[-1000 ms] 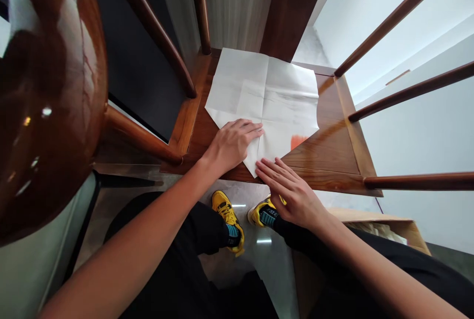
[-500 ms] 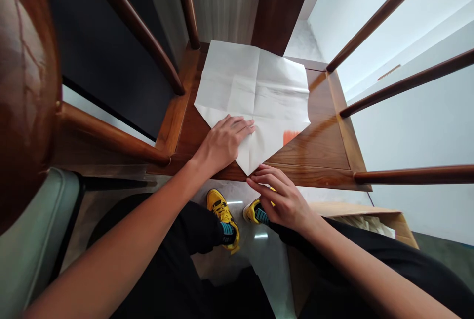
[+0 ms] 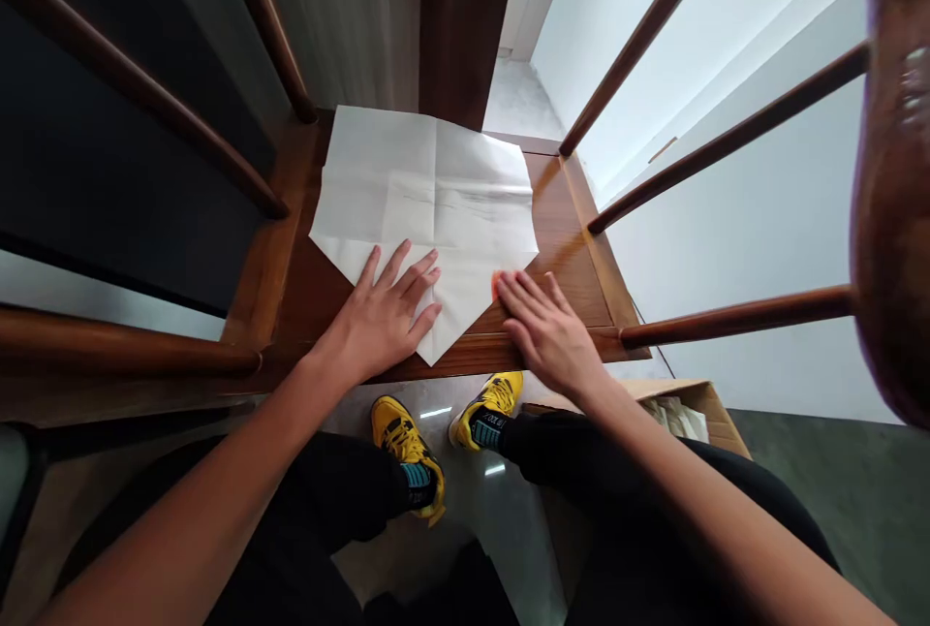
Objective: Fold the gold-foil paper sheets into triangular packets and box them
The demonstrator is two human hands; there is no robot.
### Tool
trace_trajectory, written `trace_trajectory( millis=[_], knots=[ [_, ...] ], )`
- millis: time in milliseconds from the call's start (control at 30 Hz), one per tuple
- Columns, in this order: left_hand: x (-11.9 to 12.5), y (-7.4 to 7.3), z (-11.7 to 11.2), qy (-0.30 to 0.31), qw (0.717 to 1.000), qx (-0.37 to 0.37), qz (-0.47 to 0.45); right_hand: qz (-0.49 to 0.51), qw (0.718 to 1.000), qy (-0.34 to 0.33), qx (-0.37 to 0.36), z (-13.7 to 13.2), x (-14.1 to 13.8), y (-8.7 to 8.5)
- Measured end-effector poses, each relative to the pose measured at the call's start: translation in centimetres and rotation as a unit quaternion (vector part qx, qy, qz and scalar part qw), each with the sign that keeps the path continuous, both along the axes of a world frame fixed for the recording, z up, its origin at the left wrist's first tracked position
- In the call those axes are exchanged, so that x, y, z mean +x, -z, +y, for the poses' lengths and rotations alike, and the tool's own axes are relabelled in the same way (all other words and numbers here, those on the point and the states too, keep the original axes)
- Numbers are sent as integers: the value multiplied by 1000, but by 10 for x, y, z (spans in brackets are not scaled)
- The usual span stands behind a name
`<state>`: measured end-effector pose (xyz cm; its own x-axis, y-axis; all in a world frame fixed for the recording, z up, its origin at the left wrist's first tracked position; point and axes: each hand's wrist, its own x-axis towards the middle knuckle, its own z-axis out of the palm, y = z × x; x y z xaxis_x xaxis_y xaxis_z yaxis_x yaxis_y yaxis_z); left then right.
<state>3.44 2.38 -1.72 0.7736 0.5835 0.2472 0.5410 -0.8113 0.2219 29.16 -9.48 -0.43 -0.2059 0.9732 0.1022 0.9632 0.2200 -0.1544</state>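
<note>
Since both palms are down and nothing is gripped, we judge the step in hand to be smoothing a creased white paper sheet (image 3: pixel 428 190), which lies on the wooden tabletop (image 3: pixel 559 287) with one point aimed towards us and the rest reaching to the far edge. Its surface shows a cross of fold lines, and the lower part looks folded in to that point, though we cannot be sure from this view.

Our left hand (image 3: pixel 382 311) sits flat on the lower left of the sheet, its fingers (image 3: pixel 407 267) spread wide and holding nothing. Our right hand (image 3: pixel 548 335) lies on the bare wood, just beside the sheet's lower right edge. Its fingers (image 3: pixel 527 292) are narrower, loosely parted and also empty, with their tips reaching about as far as that edge. An orange patch (image 3: pixel 496 285) shows right by those fingertips, at the paper's edge; we cannot tell what it is.

Wooden spindles (image 3: pixel 727 316) run out from the tabletop on both sides, and a glossy curved wooden piece (image 3: pixel 893 219) stands at the right. Below the near edge are our yellow sneakers (image 3: pixel 407 442) and black trousers (image 3: pixel 326 500), with a cardboard box (image 3: pixel 690 408) off to the right.

As we judge it, the next move calls for keeping the sheet pinned with the left hand while the right fingers get under or along the free edge, following the existing creases.
</note>
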Motion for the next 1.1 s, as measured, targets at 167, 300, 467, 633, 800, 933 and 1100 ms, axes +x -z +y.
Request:
trace_trajectory(
  millis=[167,300,467,633,800,933,1100],
  knots=[
    [2,-4,-3,-9,1000,-6,25,2,990,136,45,26,16,-4],
    [0,-7,-2,-17,999,-10,40,20,999,-17,20,26,-20,-5],
    [-19,-6,34,-147,985,-62,60,36,998,-56,-17,21,-30,2],
    [-17,-21,19,-240,969,-50,22,35,999,-38,6,4,-39,2],
    [-7,-15,-66,68,996,-37,34,19,1000,12,-15,-37,-85,-1],
    [-33,1,-71,98,993,-9,66,-4,999,-33,-33,-37,-69,-14],
    [-56,-13,-54,117,991,-17,59,-45,998,-1,-40,-25,-30,-18]
  ],
)
